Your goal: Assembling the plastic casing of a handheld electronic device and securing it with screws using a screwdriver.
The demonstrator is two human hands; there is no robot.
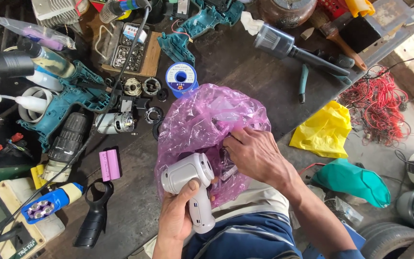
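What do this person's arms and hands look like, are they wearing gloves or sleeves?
No gloves: the left hand and the right hand are bare, with no rings, watch or bracelet in view. Both forearms are uncovered as far as the picture shows, so no sleeves appear. Lower down the person wears dark blue clothing with pale stripes.

Glossy pink plastic bag (202,124), matt white plastic tool (190,180)

free: bare bench (245,67) beyond the pink bag (202,120)
left blocked: motor (115,123), pink cells (109,164), black handle (93,216)
right blocked: yellow bag (324,130)
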